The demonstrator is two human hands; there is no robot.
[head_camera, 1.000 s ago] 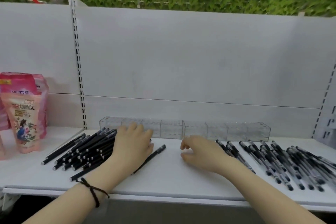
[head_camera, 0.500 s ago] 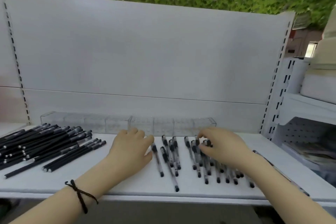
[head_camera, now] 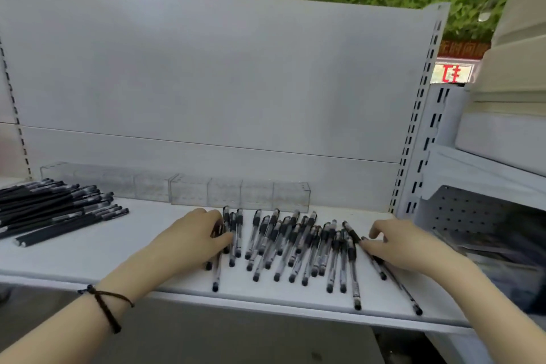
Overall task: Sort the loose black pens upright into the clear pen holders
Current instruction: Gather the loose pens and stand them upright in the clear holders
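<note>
Pens (head_camera: 283, 242) — between left hand (head_camera: 192, 241), right hand (head_camera: 410, 248)

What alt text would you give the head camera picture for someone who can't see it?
Two hands, the left hand and the right hand, touch either side of a spread of loose pens on a white shelf. Clear pen holders stand empty behind; more pens lie piled far left.
</note>
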